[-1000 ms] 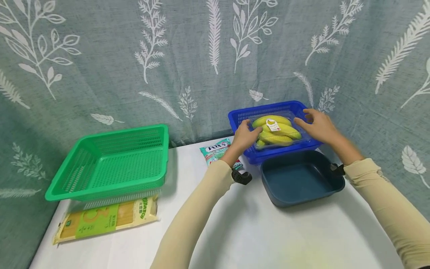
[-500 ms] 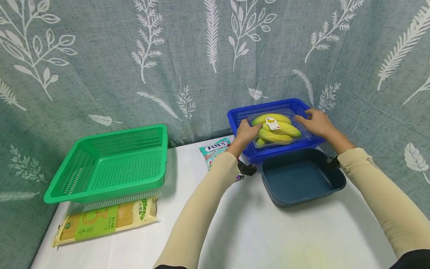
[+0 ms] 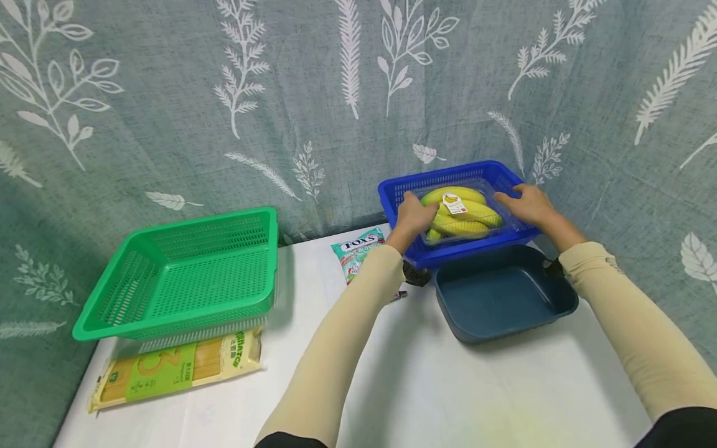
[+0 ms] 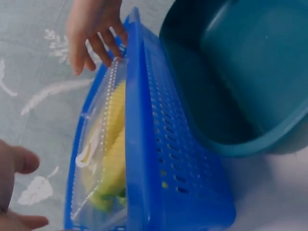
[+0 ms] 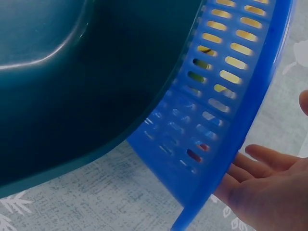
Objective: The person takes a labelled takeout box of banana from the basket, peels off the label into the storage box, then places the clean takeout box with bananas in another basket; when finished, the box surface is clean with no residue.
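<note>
A clear plastic pack of bananas [image 3: 473, 218] with a white label lies in the blue basket [image 3: 459, 251]. My left hand [image 3: 413, 216] is at the pack's left end, thumb toward the bananas. My right hand [image 3: 532, 205] reaches over the basket's right rim toward the other end. In the left wrist view, the left hand [image 4: 10, 166] has its thumb and a finger spread apart, while the right hand [image 4: 98, 26] has extended fingertips at the pack's far edge. The right wrist view shows the right hand [image 5: 272, 187] with its fingers partly behind the basket rim.
A dark teal tub [image 3: 506, 298] stands against the basket's front. Left of it lies a Fox's candy bag [image 3: 358, 246], partly covered by the left forearm. Farther left are a green basket [image 3: 201, 274] and a pack of spaghetti [image 3: 173, 367]. A curtain [image 3: 313, 81] hangs behind.
Both hands have moved in a little around the banana pack's ends, the left one farther over its edge. The pack stays in the blue basket. The head view has shifted slightly.
</note>
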### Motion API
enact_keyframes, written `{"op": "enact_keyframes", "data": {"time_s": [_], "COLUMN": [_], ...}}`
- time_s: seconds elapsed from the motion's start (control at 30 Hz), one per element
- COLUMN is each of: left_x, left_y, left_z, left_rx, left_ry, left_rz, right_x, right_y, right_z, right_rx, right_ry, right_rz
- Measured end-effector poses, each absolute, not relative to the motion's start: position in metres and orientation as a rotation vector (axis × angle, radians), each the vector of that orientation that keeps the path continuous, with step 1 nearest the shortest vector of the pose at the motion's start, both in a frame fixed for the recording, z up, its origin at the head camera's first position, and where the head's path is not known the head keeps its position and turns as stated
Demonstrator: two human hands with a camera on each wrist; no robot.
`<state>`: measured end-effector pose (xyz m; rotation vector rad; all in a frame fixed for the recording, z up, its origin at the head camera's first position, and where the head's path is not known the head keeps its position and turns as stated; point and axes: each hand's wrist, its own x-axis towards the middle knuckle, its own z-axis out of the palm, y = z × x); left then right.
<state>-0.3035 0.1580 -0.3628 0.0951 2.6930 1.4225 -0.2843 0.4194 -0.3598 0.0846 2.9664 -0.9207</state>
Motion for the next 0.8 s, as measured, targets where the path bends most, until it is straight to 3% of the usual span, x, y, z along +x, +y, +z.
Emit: {"op": "enact_keyframes", "data": {"time_s": [0.23, 0.43, 0.8], "left_x": [-0.312, -0.315, -0.317], "left_y": [0.134, 0.120, 0.113], "left_z": [-0.354, -0.361, -0.370], "left_rx": [0.060, -0.116, -0.098], "left_ry": [3.038, 2.960, 2.898], "left_rz": [1.248, 1.100, 1.128], "right_x": [-0.292, -0.298, -0.309], "right_y": [0.421, 0.423, 0.423], "right_z": [-0.364, -0.370, -0.378], "right_rx": [0.096, 0.118, 0.132], "right_ry": [2.954, 2.920, 2.767], "right_rz": [-0.908, -0.886, -0.888]}}
